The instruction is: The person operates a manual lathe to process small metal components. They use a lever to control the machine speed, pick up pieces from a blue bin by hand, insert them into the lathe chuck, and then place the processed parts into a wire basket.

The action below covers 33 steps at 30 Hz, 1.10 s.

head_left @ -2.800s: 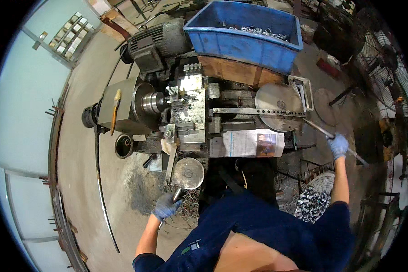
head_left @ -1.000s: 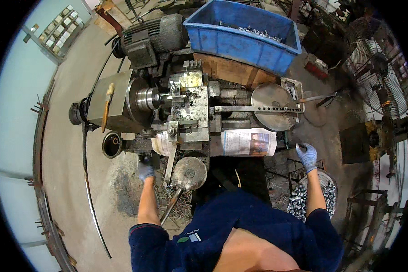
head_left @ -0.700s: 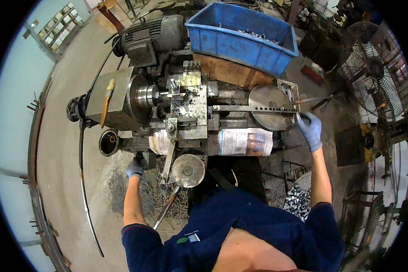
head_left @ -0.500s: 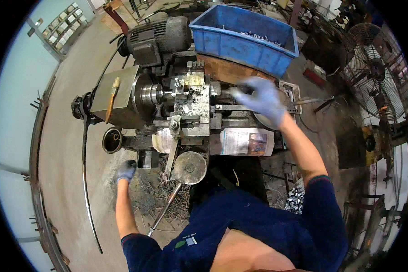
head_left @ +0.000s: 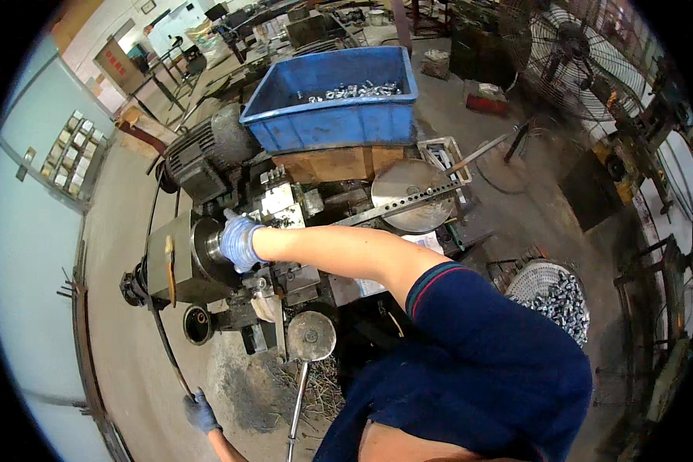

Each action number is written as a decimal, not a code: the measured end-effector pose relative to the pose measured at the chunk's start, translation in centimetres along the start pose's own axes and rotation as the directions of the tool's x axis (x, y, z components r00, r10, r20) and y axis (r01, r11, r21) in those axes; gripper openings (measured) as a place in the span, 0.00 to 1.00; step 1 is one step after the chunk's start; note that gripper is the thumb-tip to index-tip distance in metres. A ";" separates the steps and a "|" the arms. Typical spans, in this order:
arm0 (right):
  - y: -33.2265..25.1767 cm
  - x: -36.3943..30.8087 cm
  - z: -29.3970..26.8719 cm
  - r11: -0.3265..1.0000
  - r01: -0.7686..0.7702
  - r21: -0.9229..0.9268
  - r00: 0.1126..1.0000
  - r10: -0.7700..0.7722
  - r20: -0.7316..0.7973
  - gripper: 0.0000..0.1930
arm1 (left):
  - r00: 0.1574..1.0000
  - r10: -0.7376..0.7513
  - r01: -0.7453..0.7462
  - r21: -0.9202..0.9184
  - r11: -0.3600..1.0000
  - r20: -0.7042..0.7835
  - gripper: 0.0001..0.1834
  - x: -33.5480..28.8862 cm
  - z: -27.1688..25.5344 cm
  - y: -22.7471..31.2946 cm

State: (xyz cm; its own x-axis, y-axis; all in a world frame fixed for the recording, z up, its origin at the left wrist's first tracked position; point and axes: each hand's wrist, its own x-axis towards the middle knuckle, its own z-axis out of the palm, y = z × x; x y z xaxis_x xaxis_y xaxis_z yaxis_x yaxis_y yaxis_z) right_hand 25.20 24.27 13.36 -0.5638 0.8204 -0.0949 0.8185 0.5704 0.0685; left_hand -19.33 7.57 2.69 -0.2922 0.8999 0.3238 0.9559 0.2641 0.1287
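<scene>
My left hand [head_left: 202, 410], in a blue glove with a dark palm, is closed round the lower part of a long lever [head_left: 169, 350] at the machine's left side. My right hand [head_left: 240, 242], gloved too, reaches across to the front of the lathe's chuck [head_left: 205, 240]. Its fingers are curled in there, and whatever they hold is hidden behind the glove. Just right of that hand is the tool slide [head_left: 281, 202] with dark chips on it. The grey headstock cover [head_left: 179, 258] carries a brush [head_left: 170, 271] with a wooden handle.
Behind the lathe a blue bin [head_left: 327, 127] holds several small metal parts. A motor [head_left: 212, 150] stands at the back left. A round plate on a handle [head_left: 312, 336] is in front. To the right are a basket of metal parts [head_left: 550, 300] and a large fan [head_left: 574, 46].
My right hand has moved left from the lathe's right end to the chuck. My left hand has gone down and taken hold of the lever. The view has shifted.
</scene>
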 end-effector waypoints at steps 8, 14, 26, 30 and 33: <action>-0.6 -1.4 0.2 0.992 -0.049 -0.114 0.997 0.041 -0.072 0.26 | 0.894 0.003 0.194 -0.394 0.899 0.447 0.13 3.1 0.0 -1.8; 4.4 -10.5 -6.5 0.967 -0.246 0.063 0.883 0.250 -0.397 0.34 | 0.876 0.033 0.308 -0.609 0.731 0.482 0.14 4.6 2.5 -5.5; 10.1 -24.2 -0.7 0.838 -0.417 0.353 0.502 0.536 -0.679 0.26 | 0.823 0.040 0.421 -0.655 0.627 0.566 0.17 6.0 2.3 -4.4; 7.4 -35.4 7.1 0.730 -0.387 0.563 0.270 0.674 -0.688 0.22 | 0.825 0.013 0.411 -0.616 0.672 0.564 0.17 6.1 3.1 -5.6; 3.9 -47.1 14.6 0.243 -0.875 0.419 0.021 0.883 -0.468 0.28 | 0.831 -0.054 0.420 -0.560 0.714 0.554 0.17 5.5 2.2 -2.0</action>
State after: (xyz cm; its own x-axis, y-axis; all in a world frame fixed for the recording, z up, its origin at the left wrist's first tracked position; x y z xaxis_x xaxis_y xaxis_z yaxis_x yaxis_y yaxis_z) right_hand 56.54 -12.74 3.63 0.6593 0.5397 0.5235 0.7386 -0.5953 -0.3163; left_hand -22.79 12.75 2.18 -0.2779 0.9256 -0.2571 0.5433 0.3721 0.7526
